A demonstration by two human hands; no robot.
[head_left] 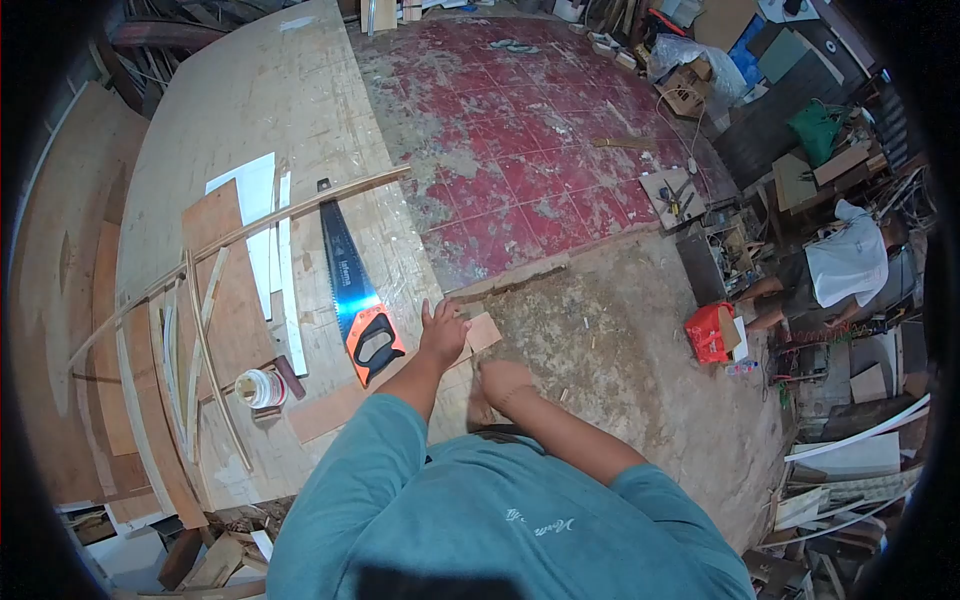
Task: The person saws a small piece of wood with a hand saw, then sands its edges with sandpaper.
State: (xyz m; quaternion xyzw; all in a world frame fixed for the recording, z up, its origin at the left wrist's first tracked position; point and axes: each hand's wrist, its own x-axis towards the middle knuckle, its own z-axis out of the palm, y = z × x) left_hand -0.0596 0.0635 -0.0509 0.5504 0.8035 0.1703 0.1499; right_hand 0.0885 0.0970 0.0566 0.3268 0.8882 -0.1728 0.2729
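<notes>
- While long wooden strips and thin boards lie at the left of the plywood worktop (330, 120), an open tub (262, 390) stands beside a dark reddish block (290, 378), to the left of the work.
- Next comes a handsaw (355, 290), lying flat, with its orange and black handle just beside the plywood strip (335, 411). For good work, I judge that this handle should not push against the strip.
- The strip lies slantwise on the near part of the worktop, seems to run below the left wrist, and its far end reaches to the worktop's right edge.
- The left hand (445, 332) lies over this end, fingers spread. Holding well asks, in my judgement, for firm and even pressure, because a thin strip can easily slide or lift.
- The right hand (507, 385) is low beside the edge, fingers curled; I cannot tell whether it pinches something. It is wise to keep the left fingertips away from its path.
- Farther right, another person (848, 262) bends near a red bag (708, 334), well apart from this work.
</notes>
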